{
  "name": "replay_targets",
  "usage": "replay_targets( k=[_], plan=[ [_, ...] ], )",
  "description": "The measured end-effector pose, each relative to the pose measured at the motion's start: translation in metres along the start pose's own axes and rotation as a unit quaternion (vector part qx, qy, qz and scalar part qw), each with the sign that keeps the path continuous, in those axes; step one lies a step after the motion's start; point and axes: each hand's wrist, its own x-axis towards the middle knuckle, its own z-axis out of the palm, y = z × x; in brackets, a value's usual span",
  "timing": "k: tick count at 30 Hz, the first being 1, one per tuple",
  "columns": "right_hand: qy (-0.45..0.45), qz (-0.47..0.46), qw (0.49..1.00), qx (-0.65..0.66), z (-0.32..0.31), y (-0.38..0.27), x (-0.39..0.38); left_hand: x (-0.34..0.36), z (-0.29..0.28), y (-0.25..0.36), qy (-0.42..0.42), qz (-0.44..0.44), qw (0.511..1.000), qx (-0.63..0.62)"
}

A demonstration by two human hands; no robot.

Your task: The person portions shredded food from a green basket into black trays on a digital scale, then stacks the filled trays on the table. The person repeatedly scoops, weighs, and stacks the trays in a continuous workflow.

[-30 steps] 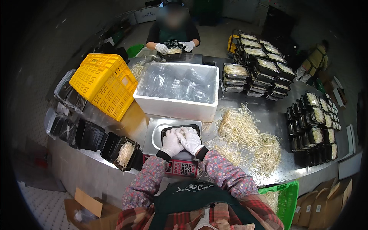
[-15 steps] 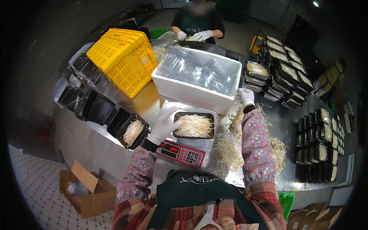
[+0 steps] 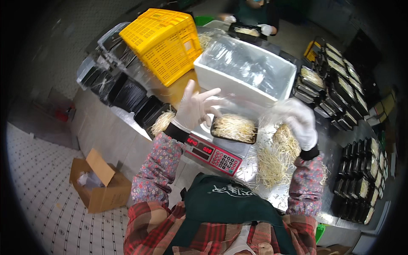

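A black tray of bean sprouts sits on the platform of a weighing scale with a red keypad panel and lit display. My left hand, in a white glove, is raised by the tray's left side, its fingers spread and nothing in them. Over the loose bean sprouts to the right of the scale is my right hand, also gloved. Motion smears its fingers, so whether they hold anything is unclear. Another filled tray stands left of my left hand, partly hidden by it.
Beyond the scale is a white foam box with clear plastic in it, beside a tilted yellow crate. Stacked filled trays line the right side. Empty black trays lie left. Across the table a person handles a tray.
My left hand has lifted off the tray's edge and spread its fingers. My right hand has come back from the foam box's corner to above the loose sprouts. The whole view has shifted.
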Motion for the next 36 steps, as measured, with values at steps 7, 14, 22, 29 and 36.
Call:
replay_targets(
  k=[7, 14, 22, 29, 36],
  plan=[
    [0.223, 0.244, 0.943, 0.042, 0.060, 0.083, -0.070, 0.036, -0.031, -0.064, 0.206, 0.201, 0.956, -0.050],
    [0.049, 0.285, 0.894, -0.341, 0.185, 0.081, -0.092, 0.085, -0.070, -0.157, 0.317, 0.188, 0.925, -0.093],
    [0.111, 0.281, 0.905, -0.299, 0.144, 0.085, -0.092, 0.062, -0.050, -0.119, 0.270, 0.188, 0.937, -0.118],
    [0.075, 0.121, 0.960, -0.243, 0.134, 0.112, -0.023, 0.075, -0.051, -0.100, 0.258, 0.231, 0.923, -0.166],
    [-0.154, 0.118, 0.908, -0.372, 0.174, 0.115, -0.018, 0.070, -0.073, -0.134, 0.247, 0.183, 0.932, -0.191]
  ],
)
